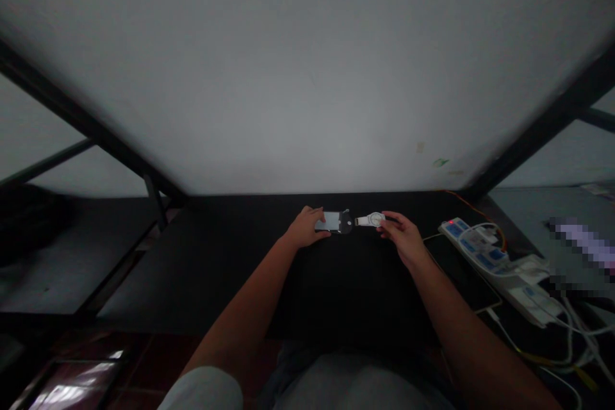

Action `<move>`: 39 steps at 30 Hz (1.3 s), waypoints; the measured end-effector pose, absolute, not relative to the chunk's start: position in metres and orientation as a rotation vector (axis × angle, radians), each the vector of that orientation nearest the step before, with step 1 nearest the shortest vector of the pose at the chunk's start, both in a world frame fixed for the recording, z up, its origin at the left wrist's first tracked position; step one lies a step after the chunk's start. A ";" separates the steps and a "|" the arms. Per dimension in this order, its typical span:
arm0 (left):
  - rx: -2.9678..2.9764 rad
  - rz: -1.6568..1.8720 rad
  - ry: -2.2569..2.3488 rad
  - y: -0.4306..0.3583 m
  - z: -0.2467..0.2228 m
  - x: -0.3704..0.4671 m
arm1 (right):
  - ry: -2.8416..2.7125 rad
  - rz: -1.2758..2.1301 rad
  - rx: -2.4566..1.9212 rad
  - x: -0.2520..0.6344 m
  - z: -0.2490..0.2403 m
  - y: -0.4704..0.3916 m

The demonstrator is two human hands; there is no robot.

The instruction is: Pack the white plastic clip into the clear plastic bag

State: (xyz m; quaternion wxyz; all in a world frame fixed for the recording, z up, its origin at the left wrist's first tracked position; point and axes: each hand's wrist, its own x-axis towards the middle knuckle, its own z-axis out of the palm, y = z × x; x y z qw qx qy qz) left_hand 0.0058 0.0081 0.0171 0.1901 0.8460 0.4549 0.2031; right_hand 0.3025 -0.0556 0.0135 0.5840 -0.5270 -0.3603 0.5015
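Observation:
My left hand (pixel 306 227) is closed around the left end of a small flat thing (pixel 331 221), with a pale rectangular face and a dark, rounded right end. It lies on or just above the black tabletop (pixel 350 282); which of the two I cannot tell. Between thumb and fingers, my right hand (pixel 401 232) pinches a small white flat piece (pixel 369 220). A ring shape marks its right part, and a narrow tip points left toward the dark end of the other thing. A small gap separates the two. My fingers hide the outer end of each.
A white power strip (pixel 480 256) with a red light runs along the right side, with plugs and white cables (pixel 576 327) tangled about it. A dark tablet-like slab (pixel 459 272) lies beside it. Black frame bars (pixel 542 115) slope up at both sides before a pale wall (pixel 307 77).

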 end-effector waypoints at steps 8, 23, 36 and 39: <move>2.105 0.812 1.489 -0.036 0.028 0.004 | -0.726 1.210 -1.247 0.307 0.014 -0.070; 2.069 1.006 1.215 -0.080 0.031 0.032 | -1.043 1.367 -1.208 0.256 0.031 -0.081; 2.265 0.866 1.173 -0.081 0.037 0.039 | -1.464 1.123 -1.231 0.261 0.032 -0.075; 2.194 0.929 1.174 -0.080 0.044 0.041 | -1.486 1.012 -1.267 0.264 0.030 -0.072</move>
